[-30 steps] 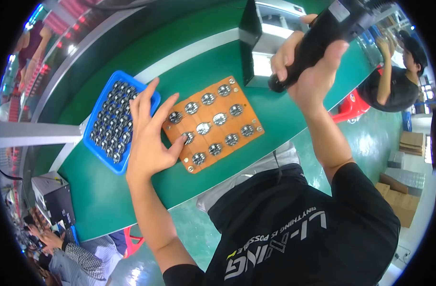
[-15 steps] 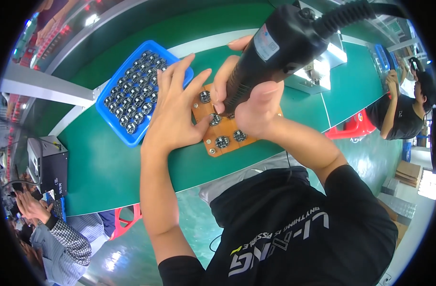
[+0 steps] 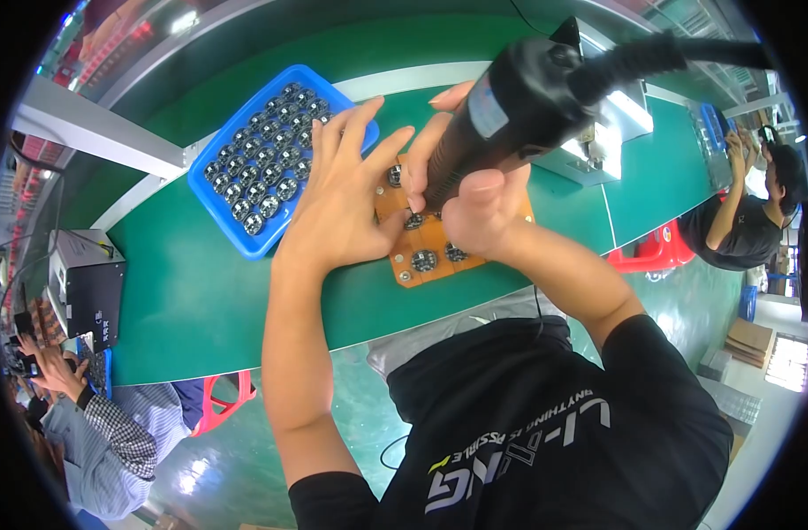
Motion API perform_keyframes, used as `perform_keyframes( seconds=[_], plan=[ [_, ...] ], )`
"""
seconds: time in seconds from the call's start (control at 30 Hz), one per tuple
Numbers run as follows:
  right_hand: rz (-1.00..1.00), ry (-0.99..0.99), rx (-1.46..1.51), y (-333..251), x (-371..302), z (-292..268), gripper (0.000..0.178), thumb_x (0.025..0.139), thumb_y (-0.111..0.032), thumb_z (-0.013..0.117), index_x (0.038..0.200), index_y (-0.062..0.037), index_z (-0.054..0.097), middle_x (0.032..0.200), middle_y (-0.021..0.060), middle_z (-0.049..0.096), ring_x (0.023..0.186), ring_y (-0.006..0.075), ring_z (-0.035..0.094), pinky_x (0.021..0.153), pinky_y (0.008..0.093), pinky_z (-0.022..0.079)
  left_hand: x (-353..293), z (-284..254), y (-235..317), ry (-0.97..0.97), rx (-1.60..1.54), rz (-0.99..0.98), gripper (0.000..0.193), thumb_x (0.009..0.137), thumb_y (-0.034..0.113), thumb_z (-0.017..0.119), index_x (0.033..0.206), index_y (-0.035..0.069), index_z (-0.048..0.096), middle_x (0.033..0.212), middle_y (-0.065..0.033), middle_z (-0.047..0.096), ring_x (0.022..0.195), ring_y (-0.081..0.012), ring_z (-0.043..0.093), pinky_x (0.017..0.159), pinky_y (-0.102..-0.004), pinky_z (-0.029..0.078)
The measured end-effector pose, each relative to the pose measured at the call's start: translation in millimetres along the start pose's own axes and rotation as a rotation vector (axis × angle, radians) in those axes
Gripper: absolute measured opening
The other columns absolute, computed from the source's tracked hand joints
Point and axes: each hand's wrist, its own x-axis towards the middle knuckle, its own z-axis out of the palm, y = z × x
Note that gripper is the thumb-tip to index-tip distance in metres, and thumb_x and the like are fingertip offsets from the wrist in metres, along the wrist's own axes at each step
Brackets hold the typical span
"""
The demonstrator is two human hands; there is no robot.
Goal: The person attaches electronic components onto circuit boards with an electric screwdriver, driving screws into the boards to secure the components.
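Observation:
My right hand (image 3: pixel 479 199) is wrapped round a thick black corded electric screwdriver (image 3: pixel 499 115), held slanting down over an orange-brown fixture board (image 3: pixel 441 258). Its tip is hidden behind my fingers. Several small round circuit boards sit in the fixture, one of them a black disc (image 3: pixel 423 261) near its front edge. My left hand (image 3: pixel 337 208) lies with fingers spread over the fixture's left side. Its thumb rests beside another round circuit board (image 3: pixel 413 221), close under the screwdriver, and its fingers reach toward the blue tray (image 3: pixel 218 219).
The blue tray holds many round circuit boards (image 3: pixel 269 152) on the green worktop (image 3: pixel 192 309). A dark metal box (image 3: pixel 90 287) stands at the left end, a lit white machine (image 3: pixel 594 150) behind the screwdriver. Co-workers sit on both sides by red stools (image 3: pixel 656 252).
The whole view has shifted slightly, so tray, fixture and left hand appear a little farther right. Both hands keep about the same pose, the right one still gripping the electric screwdriver.

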Motion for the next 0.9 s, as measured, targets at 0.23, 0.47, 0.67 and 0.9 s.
perform_keyframes(
  seconds=[0.23, 0.47, 0.67, 0.9],
  plan=[
    [0.039, -0.072, 0.097, 10, 11, -2, 0.066, 0.100, -0.056, 0.057, 0.128, 0.0010, 0.042, 0.073, 0.0085, 0.060, 0.053, 0.0121, 0.053, 0.051, 0.0253, 0.043, 0, 0, -2, -0.011, 0.014, 0.003, 0.080, 0.061, 0.010, 0.079, 0.138, 0.009, 0.058, 0.153, -0.0204, 0.036, 0.143, -0.0451, 0.030, 0.118, -0.0696, 0.019],
    [0.103, -0.012, 0.292, 15, 11, 5, 0.041, 0.093, -0.016, 0.075, 0.124, 0.0014, 0.054, 0.085, 0.0023, 0.065, 0.065, 0.0034, 0.056, 0.056, 0.0206, 0.045, 0, 3, -2, -0.058, -0.033, -0.070, 0.073, 0.062, 0.012, 0.076, 0.133, 0.006, 0.059, 0.153, -0.0204, 0.035, 0.143, -0.0460, 0.029, 0.120, -0.0683, 0.015],
    [0.126, 0.014, 0.308, 11, 7, 2, 0.043, 0.090, -0.016, 0.077, 0.123, 0.0031, 0.057, 0.092, 0.0028, 0.068, 0.084, 0.0084, 0.061, 0.078, 0.0265, 0.051, 2, 4, 0, -0.121, -0.088, -0.125, 0.060, 0.062, 0.013, 0.075, 0.120, 0.002, 0.065, 0.152, -0.0228, 0.036, 0.142, -0.0491, 0.027, 0.120, -0.0678, 0.014],
    [0.077, 0.291, 0.406, -11, 17, -36, 0.042, 0.103, -0.036, 0.060, 0.124, -0.0011, 0.049, 0.065, 0.0045, 0.056, 0.046, 0.0087, 0.050, 0.043, 0.0237, 0.041, 9, -2, 13, -0.123, 0.099, -0.026, 0.074, 0.060, 0.014, 0.081, 0.132, 0.013, 0.063, 0.156, -0.0182, 0.036, 0.145, -0.0438, 0.029, 0.121, -0.0651, 0.014]
  ],
)
